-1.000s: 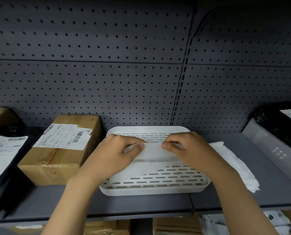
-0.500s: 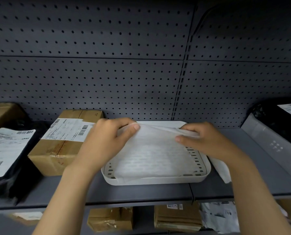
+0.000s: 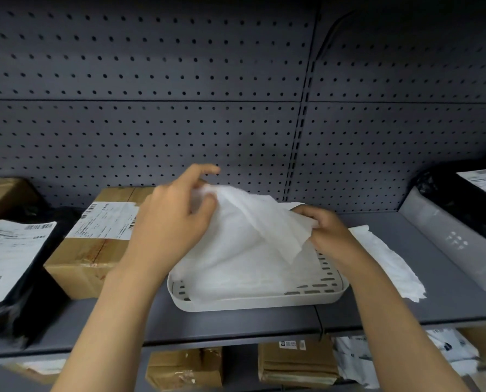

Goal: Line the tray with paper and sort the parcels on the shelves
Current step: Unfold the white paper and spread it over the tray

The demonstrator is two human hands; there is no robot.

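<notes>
A white slotted tray (image 3: 264,304) lies on the grey shelf (image 3: 236,326) in front of me. A thin white paper sheet (image 3: 244,250) drapes over most of the tray, its far side lifted into a peak. My left hand (image 3: 174,222) pinches the raised top-left corner of the sheet. My right hand (image 3: 329,233) grips the sheet's right edge, which is folded over above the tray's right side. A cardboard parcel (image 3: 94,250) with a white label stands just left of the tray, partly hidden by my left hand.
A second white paper sheet (image 3: 386,261) lies right of the tray. A black bag parcel (image 3: 12,261) with a label lies at far left, and grey (image 3: 451,239) and black bags at far right. More boxes (image 3: 295,360) stand on the lower shelf. A pegboard wall (image 3: 179,123) backs the shelf.
Both hands have lifted the sheet's far side higher off the tray. The left hand rose and the right edge folded over toward the middle.
</notes>
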